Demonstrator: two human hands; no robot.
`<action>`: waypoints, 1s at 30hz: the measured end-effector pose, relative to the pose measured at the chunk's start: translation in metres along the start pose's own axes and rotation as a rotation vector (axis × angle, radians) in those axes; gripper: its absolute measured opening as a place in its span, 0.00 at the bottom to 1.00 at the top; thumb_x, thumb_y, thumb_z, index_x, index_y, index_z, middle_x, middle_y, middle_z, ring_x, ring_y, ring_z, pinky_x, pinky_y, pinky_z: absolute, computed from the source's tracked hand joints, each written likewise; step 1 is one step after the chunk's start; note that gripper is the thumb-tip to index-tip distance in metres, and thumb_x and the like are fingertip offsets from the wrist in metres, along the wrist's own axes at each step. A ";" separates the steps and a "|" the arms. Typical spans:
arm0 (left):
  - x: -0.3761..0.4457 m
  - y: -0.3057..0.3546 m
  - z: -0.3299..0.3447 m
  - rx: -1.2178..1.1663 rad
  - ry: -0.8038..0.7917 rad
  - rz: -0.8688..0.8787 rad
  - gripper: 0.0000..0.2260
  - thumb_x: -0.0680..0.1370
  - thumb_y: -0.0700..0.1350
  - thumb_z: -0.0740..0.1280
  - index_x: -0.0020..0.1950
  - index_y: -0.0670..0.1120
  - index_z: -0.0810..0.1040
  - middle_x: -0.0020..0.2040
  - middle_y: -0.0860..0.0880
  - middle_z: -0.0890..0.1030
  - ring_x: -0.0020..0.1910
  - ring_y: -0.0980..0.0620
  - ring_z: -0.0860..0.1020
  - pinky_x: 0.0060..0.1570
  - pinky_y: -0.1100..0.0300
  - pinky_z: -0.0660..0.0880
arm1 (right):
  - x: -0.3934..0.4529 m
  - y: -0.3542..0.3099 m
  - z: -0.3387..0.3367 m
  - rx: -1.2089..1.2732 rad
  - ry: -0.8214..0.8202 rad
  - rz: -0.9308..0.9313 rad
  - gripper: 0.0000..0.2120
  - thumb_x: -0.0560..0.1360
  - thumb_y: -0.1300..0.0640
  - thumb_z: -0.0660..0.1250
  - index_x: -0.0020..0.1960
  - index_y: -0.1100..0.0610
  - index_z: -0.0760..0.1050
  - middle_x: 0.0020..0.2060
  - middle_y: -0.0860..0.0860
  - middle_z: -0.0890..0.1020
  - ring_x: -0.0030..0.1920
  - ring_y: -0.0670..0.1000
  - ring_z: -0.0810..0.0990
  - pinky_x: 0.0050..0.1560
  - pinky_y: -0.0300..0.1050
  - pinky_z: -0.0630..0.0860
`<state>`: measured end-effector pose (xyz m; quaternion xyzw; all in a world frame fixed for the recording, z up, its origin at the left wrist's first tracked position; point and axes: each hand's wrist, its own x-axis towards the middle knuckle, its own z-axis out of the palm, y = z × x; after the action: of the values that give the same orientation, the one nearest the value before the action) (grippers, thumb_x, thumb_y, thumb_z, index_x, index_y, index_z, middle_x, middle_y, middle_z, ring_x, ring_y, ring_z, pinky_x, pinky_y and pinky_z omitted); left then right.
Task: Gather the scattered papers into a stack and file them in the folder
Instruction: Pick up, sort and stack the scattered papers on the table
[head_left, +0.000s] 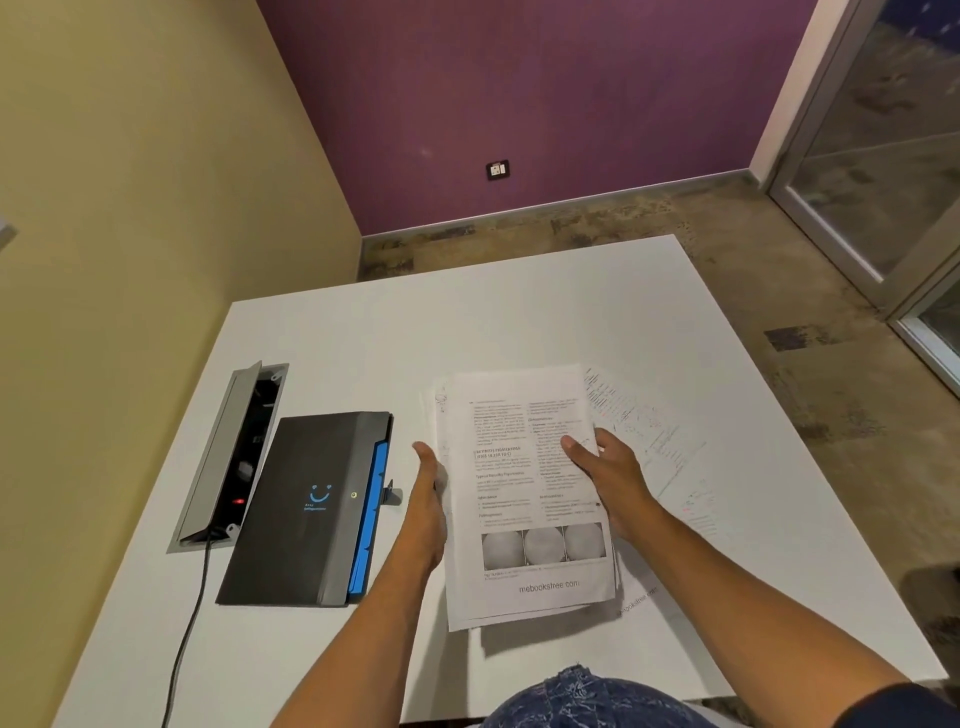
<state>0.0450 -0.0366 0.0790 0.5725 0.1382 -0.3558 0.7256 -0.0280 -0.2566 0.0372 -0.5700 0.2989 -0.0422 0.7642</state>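
Observation:
A stack of printed papers is lifted a little above the white table, casting a shadow below its near edge. My left hand presses flat against the stack's left edge. My right hand grips the right edge, thumb on top of the top sheet. One more printed sheet lies flat on the table to the right, partly under the stack and my right hand. A dark grey folder with blue dividers lies shut on the table, left of my left hand.
An open grey cable hatch is set into the table left of the folder, with a black cable running from it toward the near edge. The table's far and right edges drop to a patterned floor.

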 end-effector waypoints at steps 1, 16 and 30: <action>-0.006 0.004 0.005 0.029 -0.044 0.041 0.24 0.78 0.68 0.63 0.61 0.51 0.79 0.60 0.49 0.83 0.59 0.47 0.81 0.60 0.47 0.79 | -0.002 -0.003 -0.001 0.035 -0.038 -0.018 0.15 0.76 0.57 0.76 0.61 0.56 0.81 0.55 0.54 0.87 0.54 0.54 0.87 0.57 0.54 0.83; -0.007 -0.002 -0.030 0.593 -0.051 0.224 0.22 0.68 0.36 0.81 0.59 0.48 0.80 0.52 0.52 0.86 0.55 0.51 0.82 0.47 0.65 0.80 | -0.016 -0.010 -0.011 -0.261 -0.301 -0.010 0.32 0.62 0.61 0.86 0.62 0.52 0.76 0.56 0.52 0.84 0.58 0.49 0.82 0.62 0.46 0.80; 0.013 -0.036 -0.035 0.579 0.003 0.201 0.21 0.70 0.46 0.81 0.61 0.51 0.82 0.55 0.52 0.86 0.56 0.49 0.84 0.55 0.53 0.82 | -0.017 0.031 -0.023 -0.323 -0.323 0.065 0.23 0.70 0.63 0.80 0.63 0.57 0.81 0.51 0.47 0.88 0.53 0.48 0.87 0.52 0.41 0.83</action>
<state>0.0377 -0.0119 0.0340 0.7667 -0.0250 -0.3060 0.5638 -0.0615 -0.2582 0.0122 -0.6744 0.1935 0.1226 0.7019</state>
